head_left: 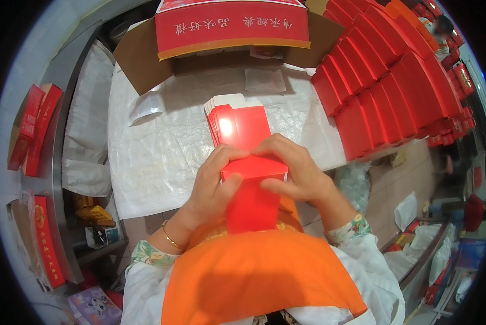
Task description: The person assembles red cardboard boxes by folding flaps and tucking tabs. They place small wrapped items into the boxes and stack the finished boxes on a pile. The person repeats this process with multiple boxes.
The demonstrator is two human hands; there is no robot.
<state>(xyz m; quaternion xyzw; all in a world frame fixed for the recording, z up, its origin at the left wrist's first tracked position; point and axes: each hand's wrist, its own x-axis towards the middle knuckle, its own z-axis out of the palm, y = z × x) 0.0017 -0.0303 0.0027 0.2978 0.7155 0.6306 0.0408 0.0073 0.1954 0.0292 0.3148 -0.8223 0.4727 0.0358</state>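
Close in front of my body I hold a glossy red paper box [253, 203], its near panel facing me and its top edge folded over. My left hand [213, 181] is closed on the box's left side, thumb on the near panel and fingers bent over the top. My right hand [297, 170] grips the right side in the same way, the thumb lying along the folded edge. Just beyond my hands, a fanned stack of flat red cartons [244, 127] with white flaps lies on the white-covered table [150, 162].
Rows of red boxes [384, 103] are piled at the right of the table. At the far edge stands a large red cardboard carton [232, 30] with open brown flaps. A clear plastic packet [264, 80] lies before it. More red boxes [39, 130] stand at the left.
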